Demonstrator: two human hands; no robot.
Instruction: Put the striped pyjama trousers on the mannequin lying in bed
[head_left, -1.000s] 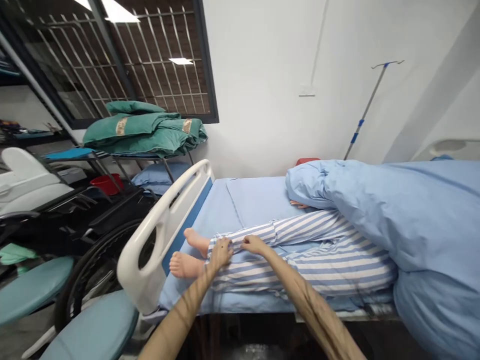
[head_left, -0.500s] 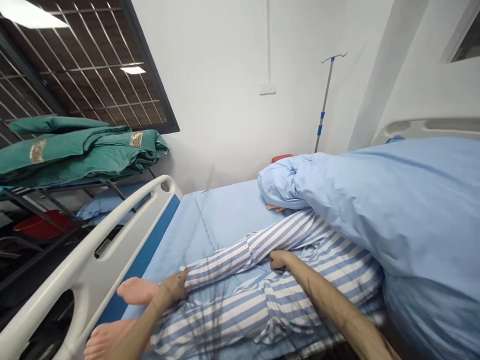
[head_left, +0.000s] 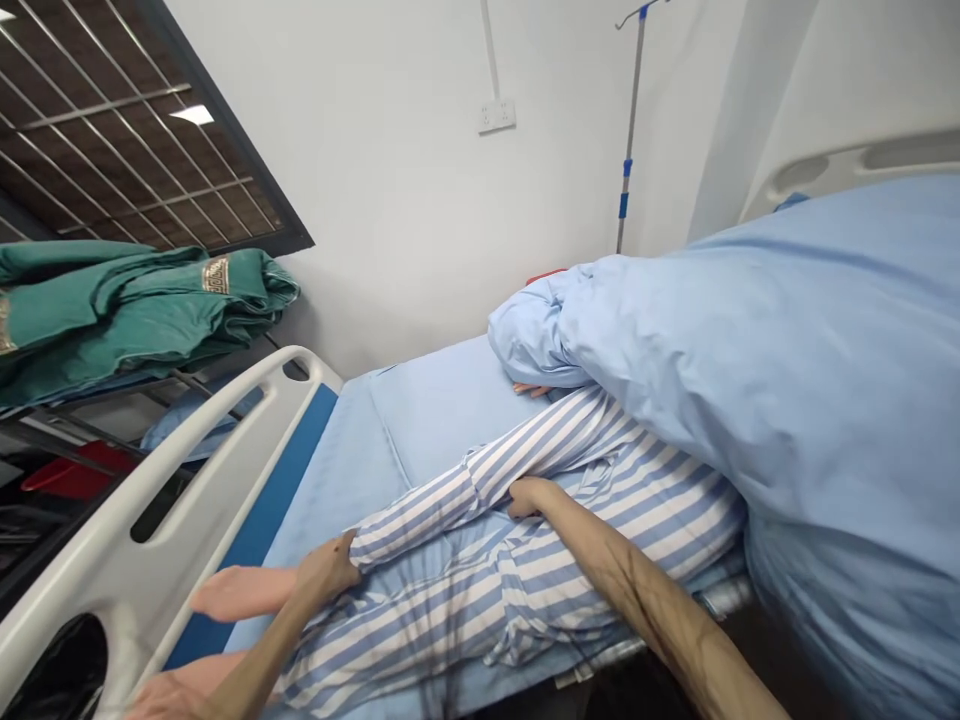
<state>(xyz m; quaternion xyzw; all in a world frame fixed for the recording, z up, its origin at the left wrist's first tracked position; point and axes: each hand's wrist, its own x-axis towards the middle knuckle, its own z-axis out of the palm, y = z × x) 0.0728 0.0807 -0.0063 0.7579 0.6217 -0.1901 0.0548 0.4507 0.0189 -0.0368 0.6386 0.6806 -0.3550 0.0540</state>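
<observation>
On the bed lies a figure, apparently a manikin, in blue-and-white striped trousers [head_left: 660, 500]. Its bare feet, a far foot [head_left: 244, 590] and a near foot [head_left: 180, 685], point toward the footboard. My left hand [head_left: 328, 572] is closed around the far leg at the ankle, by the trouser cuff. Against the inner side of the same leg, near the knee, my right hand [head_left: 531, 497] is curled, its fingertips hidden in and under the striped cloth. A light blue quilt [head_left: 675, 340] is folded back over the upper body, and a few fingers [head_left: 531, 389] show below its edge.
A white footboard [head_left: 199, 500] closes off the left end of the bed. Beyond it, green folded bedding [head_left: 150, 300] lies on a metal rack above a red basin [head_left: 79, 470]. Behind the bed an IV pole [head_left: 631, 130] stands by the wall. Strands of hair hang before the camera.
The view has shifted, so the bed and both hands sit a little further left and mostly higher. Both hands keep their places on the far leg.
</observation>
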